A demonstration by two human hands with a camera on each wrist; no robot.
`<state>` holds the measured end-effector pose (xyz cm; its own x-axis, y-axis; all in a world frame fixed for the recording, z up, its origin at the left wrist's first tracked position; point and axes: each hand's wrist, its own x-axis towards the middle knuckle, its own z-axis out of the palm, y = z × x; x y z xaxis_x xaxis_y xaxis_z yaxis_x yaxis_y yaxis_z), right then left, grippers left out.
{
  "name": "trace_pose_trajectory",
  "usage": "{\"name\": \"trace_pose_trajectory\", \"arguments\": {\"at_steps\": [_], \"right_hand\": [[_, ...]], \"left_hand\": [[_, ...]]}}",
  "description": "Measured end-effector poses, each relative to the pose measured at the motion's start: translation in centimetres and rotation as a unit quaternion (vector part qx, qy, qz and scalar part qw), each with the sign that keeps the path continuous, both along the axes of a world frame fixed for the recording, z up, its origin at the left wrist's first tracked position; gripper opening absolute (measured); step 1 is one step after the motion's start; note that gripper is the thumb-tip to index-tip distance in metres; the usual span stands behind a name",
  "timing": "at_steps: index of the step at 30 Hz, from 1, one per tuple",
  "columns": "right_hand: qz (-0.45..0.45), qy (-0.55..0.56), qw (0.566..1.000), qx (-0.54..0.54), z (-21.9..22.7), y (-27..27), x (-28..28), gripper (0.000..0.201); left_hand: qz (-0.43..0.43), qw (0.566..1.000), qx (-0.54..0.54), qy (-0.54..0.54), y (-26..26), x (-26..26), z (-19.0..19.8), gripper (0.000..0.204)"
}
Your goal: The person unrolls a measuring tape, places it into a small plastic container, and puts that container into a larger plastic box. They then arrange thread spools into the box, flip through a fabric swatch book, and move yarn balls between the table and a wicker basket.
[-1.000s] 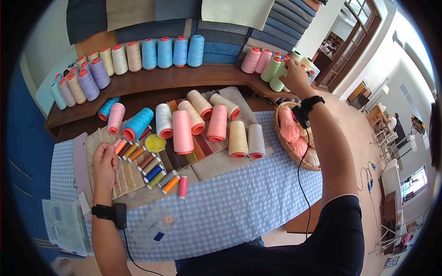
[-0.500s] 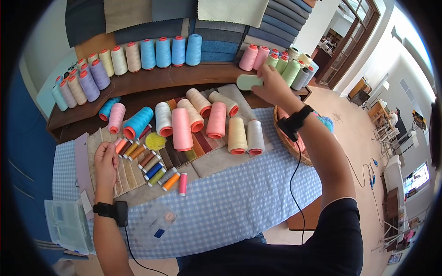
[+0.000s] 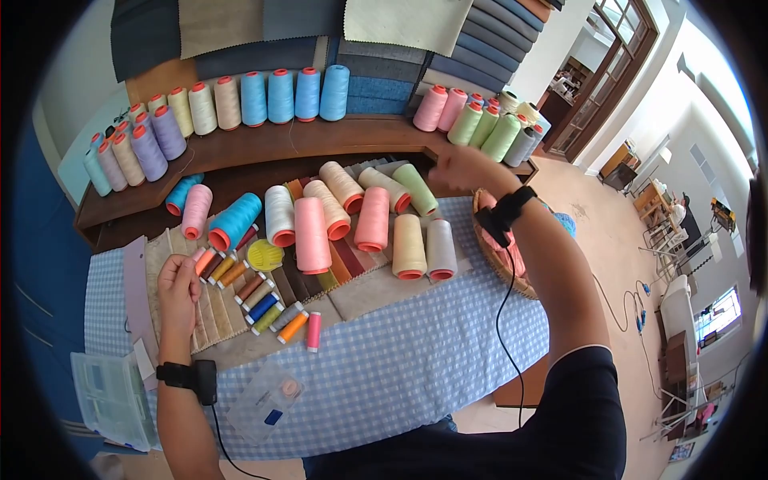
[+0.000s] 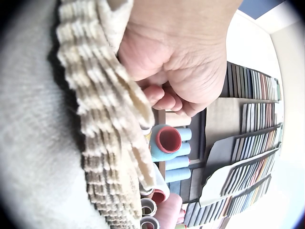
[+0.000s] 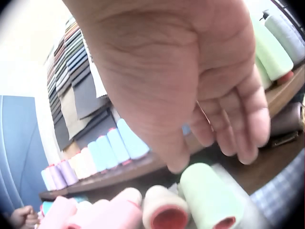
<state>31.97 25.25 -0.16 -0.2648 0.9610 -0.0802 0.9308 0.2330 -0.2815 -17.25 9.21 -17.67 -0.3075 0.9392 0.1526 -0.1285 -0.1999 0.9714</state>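
Observation:
A pale green cone of thread (image 3: 416, 190) lies tilted at the far right of the group of large thread cones on the fabric swatches (image 3: 364, 300). My right hand (image 3: 472, 172) is just above and right of it, apart from it. In the right wrist view the fingers (image 5: 228, 119) are extended and hold nothing, with the green cone (image 5: 209, 195) below them. My left hand (image 3: 178, 292) rests over the beige swatches beside the small spools (image 3: 260, 296), its fingers (image 4: 164, 99) loosely curled with nothing seen in them.
More thread cones stand along the curved wooden shelf (image 3: 368, 132), with green ones (image 3: 502, 138) at its right end. A basket (image 3: 512, 276) of yarn sits at the table's right side. A clear plastic box (image 3: 112, 400) is at the left, and a yellow round case (image 3: 265, 255) lies among the spools.
My right hand took a green cone from the shelf's right end, carried it left and down to the cones on the swatches, and let it go. The left hand stayed in place.

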Motion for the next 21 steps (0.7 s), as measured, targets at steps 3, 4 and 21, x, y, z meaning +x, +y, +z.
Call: {"name": "trace_pose_trajectory", "arguments": {"at_steps": [3,4,21], "right_hand": [[-0.042,-0.009,0.971,0.234,2.0,1.4,1.0,0.062],[-0.042,-0.008,0.971,0.234,1.4,3.5,2.9,0.062],[-0.016,0.091,0.933,0.347,1.3,3.5,4.6,0.04]], "left_hand": [[0.001,1.0,-0.001,0.004,-0.1,-0.2,-0.3,0.016],[-0.005,1.0,-0.003,0.007,0.0,-0.3,-0.4,0.017],[0.012,1.0,-0.005,-0.015,0.0,-0.1,-0.2,0.014]]}}
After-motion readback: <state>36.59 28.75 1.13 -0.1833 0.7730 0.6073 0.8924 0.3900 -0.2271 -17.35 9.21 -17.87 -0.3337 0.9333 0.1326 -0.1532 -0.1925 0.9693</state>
